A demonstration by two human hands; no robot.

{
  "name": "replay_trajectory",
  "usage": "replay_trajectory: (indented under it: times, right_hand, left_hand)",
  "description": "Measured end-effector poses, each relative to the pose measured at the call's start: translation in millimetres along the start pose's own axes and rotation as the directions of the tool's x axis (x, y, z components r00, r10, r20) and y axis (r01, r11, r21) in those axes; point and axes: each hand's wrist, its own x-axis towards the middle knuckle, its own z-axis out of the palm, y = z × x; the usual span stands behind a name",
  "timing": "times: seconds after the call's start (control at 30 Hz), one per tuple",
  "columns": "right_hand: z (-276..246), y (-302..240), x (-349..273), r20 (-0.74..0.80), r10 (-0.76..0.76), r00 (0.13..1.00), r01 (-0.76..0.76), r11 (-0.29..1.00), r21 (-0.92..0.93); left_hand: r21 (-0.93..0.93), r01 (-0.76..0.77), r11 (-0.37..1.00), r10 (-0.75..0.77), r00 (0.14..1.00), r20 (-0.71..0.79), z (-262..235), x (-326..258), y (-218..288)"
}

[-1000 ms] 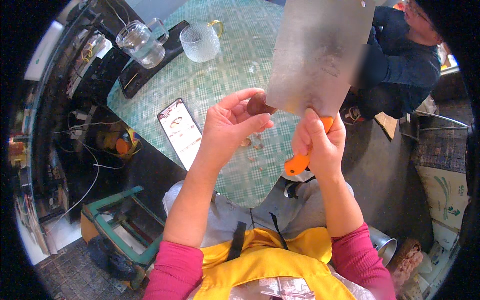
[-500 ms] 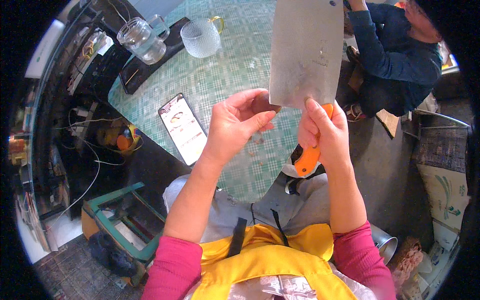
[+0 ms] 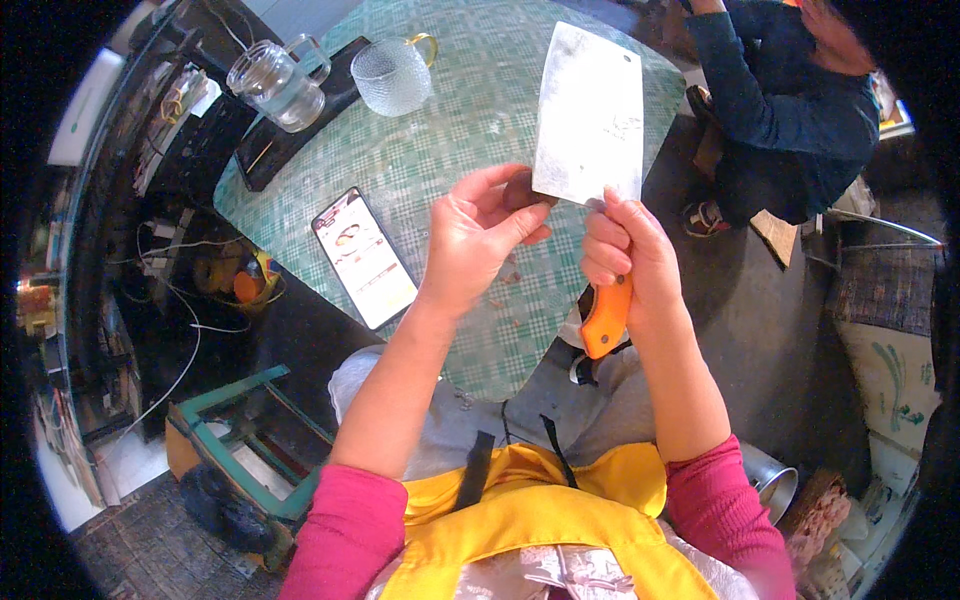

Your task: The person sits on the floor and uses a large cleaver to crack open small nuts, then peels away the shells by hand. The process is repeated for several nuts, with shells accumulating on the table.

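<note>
A broad steel cleaver [image 3: 588, 118] stands nearly upright over the bench, its blade pointing to about twelve o'clock and its orange handle [image 3: 606, 316] trailing down toward six. The right hand [image 3: 630, 255] is wrapped tight round the top of that handle, just below the blade's heel, so the long axis of the knife runs straight up out of the fist. Pressed against the blade's lower left corner is a small dark brown piece [image 3: 520, 190], too hidden to name. The left hand [image 3: 480, 235] has it pinched between thumb and curled fingers, sitting at about nine o'clock from the right hand and almost touching it. So the left hand is the one on the piece, and the cutting edge lies just to its two o'clock side.

Below them is a bench [image 3: 440, 140] covered in a green and white check cloth, with a few small scraps on it under the hands. A phone [image 3: 364, 256] with a lit screen lies at about eight o'clock from the left hand, near the bench's edge. Toward eleven o'clock stand a ribbed glass cup [image 3: 392, 76] and a clear glass mug [image 3: 272, 84], the mug on a dark tray [image 3: 290, 125]. At about two o'clock another person in a dark blue sleeve [image 3: 760, 90] sits beside the bench. The floor is grey, with a green stool [image 3: 240, 440] at seven o'clock.
</note>
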Motion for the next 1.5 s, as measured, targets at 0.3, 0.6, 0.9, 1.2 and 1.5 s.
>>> replay_trajectory:
  times: [0.3, 0.6, 0.9, 1.2, 1.5]
  right_hand:
    - [7.6, -4.0, -16.5, 0.152, -0.559, 0.815, 0.486, 0.515, -0.706]
    - [12.5, 8.0, -21.6, 0.744, -0.446, 0.498, 0.607, -0.432, -0.666]
    - [1.9, 13.1, -11.6, 0.812, -0.490, 0.316, 0.669, -0.492, -0.557]
    - [-1.9, 10.0, -12.9, 0.800, -0.467, 0.376, 0.698, -0.425, -0.576]
    - [-2.1, 13.2, -12.9, 0.764, -0.462, 0.450, 0.762, -0.248, -0.598]
  left_hand:
    - [-0.377, 0.278, 0.884, -0.252, 0.961, 0.116, -10.6, 2.2, 2.9]
    - [-0.690, 0.437, 0.577, -0.345, 0.896, 0.279, -20.9, 3.6, -7.1]
    - [-0.309, 0.429, 0.849, -0.417, 0.902, 0.108, -8.3, 3.4, 6.6]
    - [-0.317, 0.393, 0.863, -0.240, 0.872, 0.427, -47.1, 25.3, -30.8]
    - [-0.363, 0.384, 0.849, -0.317, 0.920, 0.233, -27.5, 14.5, -16.7]
